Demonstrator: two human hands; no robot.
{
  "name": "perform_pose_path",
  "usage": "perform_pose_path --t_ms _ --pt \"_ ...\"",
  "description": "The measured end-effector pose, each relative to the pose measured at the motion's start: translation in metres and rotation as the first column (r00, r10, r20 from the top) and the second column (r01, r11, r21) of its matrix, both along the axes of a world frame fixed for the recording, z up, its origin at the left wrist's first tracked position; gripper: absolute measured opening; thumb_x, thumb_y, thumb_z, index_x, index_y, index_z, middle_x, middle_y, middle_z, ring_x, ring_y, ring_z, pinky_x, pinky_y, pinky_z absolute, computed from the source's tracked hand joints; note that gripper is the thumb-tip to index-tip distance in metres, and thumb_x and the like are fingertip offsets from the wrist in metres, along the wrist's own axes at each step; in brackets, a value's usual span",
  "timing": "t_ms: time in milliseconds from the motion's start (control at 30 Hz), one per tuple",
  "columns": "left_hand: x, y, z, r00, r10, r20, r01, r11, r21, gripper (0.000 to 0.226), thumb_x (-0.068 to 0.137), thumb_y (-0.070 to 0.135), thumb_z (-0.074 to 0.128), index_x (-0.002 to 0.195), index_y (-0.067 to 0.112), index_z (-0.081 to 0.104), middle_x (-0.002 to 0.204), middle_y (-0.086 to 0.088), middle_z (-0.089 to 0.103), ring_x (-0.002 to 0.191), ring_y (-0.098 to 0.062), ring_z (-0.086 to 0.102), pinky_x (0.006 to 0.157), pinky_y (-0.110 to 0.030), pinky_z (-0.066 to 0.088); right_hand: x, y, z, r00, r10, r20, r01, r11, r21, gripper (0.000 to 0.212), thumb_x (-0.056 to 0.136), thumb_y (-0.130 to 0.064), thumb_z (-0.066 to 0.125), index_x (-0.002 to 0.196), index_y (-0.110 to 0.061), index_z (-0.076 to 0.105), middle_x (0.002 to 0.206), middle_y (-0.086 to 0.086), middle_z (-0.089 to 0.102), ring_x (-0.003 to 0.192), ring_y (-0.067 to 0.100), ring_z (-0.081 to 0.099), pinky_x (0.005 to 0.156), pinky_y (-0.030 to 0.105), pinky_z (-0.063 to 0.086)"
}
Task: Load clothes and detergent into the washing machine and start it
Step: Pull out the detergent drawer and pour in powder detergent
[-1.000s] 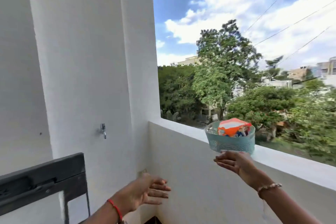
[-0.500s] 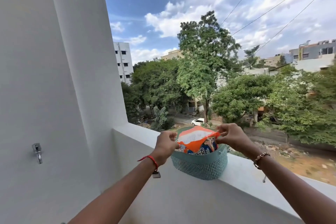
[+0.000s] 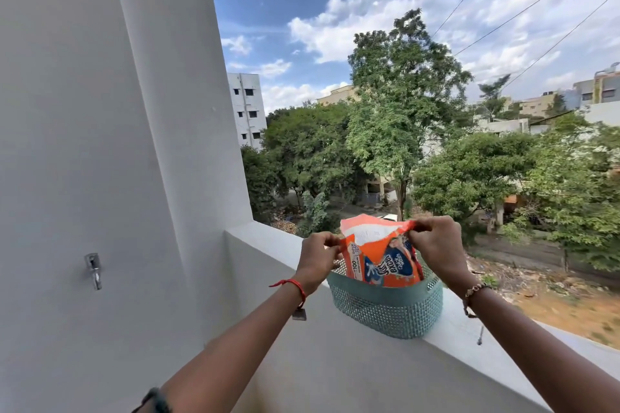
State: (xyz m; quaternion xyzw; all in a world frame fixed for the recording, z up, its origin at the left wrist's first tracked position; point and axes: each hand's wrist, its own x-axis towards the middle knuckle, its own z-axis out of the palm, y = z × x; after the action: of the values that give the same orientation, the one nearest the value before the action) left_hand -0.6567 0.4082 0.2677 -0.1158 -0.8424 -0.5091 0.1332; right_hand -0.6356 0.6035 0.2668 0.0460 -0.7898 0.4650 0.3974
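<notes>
An orange detergent packet [image 3: 380, 256] with blue print stands in a teal perforated basket [image 3: 389, 310] on the white balcony ledge [image 3: 469, 339]. My left hand [image 3: 317, 256] pinches the packet's top left corner. My right hand [image 3: 436, 245] pinches its top right corner. The packet is lifted partly out of the basket, its lower part still inside. No washing machine or clothes are in view.
A white wall [image 3: 100, 144] rises on the left with a metal tap [image 3: 94, 270] sticking out of it. Past the ledge is an open drop to trees, a road and buildings.
Both hands rose from below the ledge to the basket, took the packet's top corners and have pulled it higher out of the basket. My view swung right, toward the ledge.
</notes>
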Motion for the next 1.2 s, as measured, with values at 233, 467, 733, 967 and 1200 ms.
perform_pose_path --t_ms 233,467,733,967,1200 --pt "0.035 -0.032 0.052 0.978 0.089 -0.189 -0.037 0.965 0.260 0.022 0.097 0.007 0.044 0.082 0.022 0.048 0.093 -0.009 0.062 0.081 -0.023 0.063 0.063 -0.031 0.055 0.042 -0.036 0.056 0.962 -0.024 -0.271 -0.010 0.992 -0.123 0.016 0.080 0.002 0.064 0.095 0.003 0.070 0.082 0.010 0.071 0.058 0.005 0.060 0.047 0.013 0.047" --pt "0.166 -0.124 0.059 0.992 0.005 -0.128 0.058 0.878 0.476 0.004 0.100 0.022 0.040 0.097 0.022 0.037 0.101 0.004 0.062 0.087 -0.012 0.064 0.060 -0.028 0.056 0.139 -0.139 0.081 0.889 0.226 -0.398 -0.326 0.922 -0.206 0.027 0.078 -0.001 0.067 0.101 -0.015 0.064 0.081 -0.011 0.068 0.059 -0.011 0.061 0.056 0.008 0.050" --pt "0.343 -0.308 -0.040 0.968 0.164 0.188 -0.244 0.773 0.585 0.011 0.101 0.018 0.037 0.092 0.023 0.042 0.098 0.002 0.063 0.081 -0.020 0.062 0.075 -0.049 0.051 0.251 -0.305 -0.025 0.638 0.751 -0.169 -0.754 0.566 -0.333 0.015 0.077 -0.010 0.070 0.082 -0.024 0.070 0.071 -0.015 0.071 0.070 0.000 0.064 0.069 0.019 0.053" --pt "0.482 -0.430 -0.126 0.851 0.331 0.409 -0.525 0.566 0.636 0.006 0.100 0.019 0.036 0.095 0.017 0.040 0.094 -0.008 0.064 0.079 -0.027 0.062 0.068 -0.048 0.051 0.344 -0.429 -0.175 0.223 0.951 0.216 -0.621 0.309 -0.720 0.108 0.029 -0.066 0.083 0.121 -0.018 0.056 0.095 -0.004 0.074 0.076 0.007 0.068 0.058 0.018 0.053" --pt "0.530 -0.479 -0.202 0.741 0.307 0.598 -0.672 0.313 0.671 0.012 0.103 0.018 0.030 0.102 0.015 0.041 0.100 -0.011 0.063 0.082 -0.028 0.062 0.077 -0.062 0.045 0.428 -0.497 -0.275 -0.263 0.963 -0.061 -0.149 -0.103 -0.983 0.114 0.044 -0.034 0.093 0.140 -0.028 0.034 0.142 0.006 0.045 0.124 0.036 0.047 0.090 0.058 0.046"
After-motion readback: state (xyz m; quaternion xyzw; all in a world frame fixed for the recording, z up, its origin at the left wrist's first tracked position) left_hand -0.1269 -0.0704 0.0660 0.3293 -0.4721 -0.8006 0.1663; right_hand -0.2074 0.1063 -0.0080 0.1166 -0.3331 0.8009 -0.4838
